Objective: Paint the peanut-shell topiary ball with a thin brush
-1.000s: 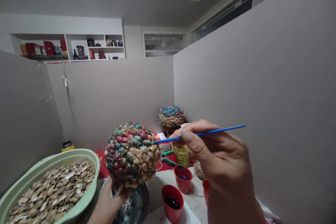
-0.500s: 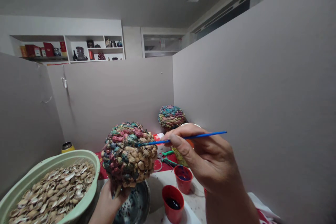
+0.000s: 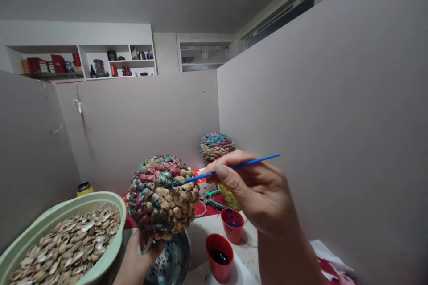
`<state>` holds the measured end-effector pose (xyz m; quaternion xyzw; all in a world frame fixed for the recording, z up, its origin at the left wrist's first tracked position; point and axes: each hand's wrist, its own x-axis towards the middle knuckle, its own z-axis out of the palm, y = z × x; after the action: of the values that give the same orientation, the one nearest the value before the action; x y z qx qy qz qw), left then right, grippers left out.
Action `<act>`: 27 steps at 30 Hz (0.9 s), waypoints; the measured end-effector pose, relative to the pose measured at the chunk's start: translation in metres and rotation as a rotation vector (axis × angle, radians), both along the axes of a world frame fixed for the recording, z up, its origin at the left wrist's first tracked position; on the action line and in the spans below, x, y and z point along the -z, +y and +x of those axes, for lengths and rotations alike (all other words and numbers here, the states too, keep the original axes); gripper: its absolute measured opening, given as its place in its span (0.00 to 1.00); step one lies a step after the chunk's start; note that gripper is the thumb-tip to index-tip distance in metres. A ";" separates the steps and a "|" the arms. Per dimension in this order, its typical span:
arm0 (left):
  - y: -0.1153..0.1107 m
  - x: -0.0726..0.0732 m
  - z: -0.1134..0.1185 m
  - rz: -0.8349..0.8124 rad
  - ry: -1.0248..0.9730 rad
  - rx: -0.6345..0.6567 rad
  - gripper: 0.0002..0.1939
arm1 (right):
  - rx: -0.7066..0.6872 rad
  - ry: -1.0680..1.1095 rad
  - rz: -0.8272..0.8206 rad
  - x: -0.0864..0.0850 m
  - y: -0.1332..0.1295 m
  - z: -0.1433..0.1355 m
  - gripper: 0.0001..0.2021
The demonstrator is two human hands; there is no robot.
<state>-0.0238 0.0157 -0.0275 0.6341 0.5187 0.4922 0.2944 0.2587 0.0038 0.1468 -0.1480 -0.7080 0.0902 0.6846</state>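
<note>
Left hand (image 3: pixel 142 256) curled round a pale stick (image 3: pixel 147 245), knobbly rounded ball (image 3: pixel 163 200) of shell-like lumps, part painted, part bare tan, just above it, right hand (image 3: pixel 259 196) pinching a slim blue brush (image 3: pixel 261 160), tip at the ball, tapered red cups (image 3: pixel 219 271) between the hands.

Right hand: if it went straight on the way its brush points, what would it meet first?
Most likely the ball: the brush in the right hand points at it, touching or very nearly so; depth is unclear.
</note>
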 end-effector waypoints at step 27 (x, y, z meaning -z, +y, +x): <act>0.007 0.005 -0.008 -0.015 -0.075 0.044 0.20 | -0.111 0.327 -0.153 -0.003 0.001 -0.004 0.12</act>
<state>-0.0314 0.0225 -0.0324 0.6242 0.4969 0.5051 0.3292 0.2543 0.0050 0.1502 -0.1435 -0.5854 0.2042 0.7714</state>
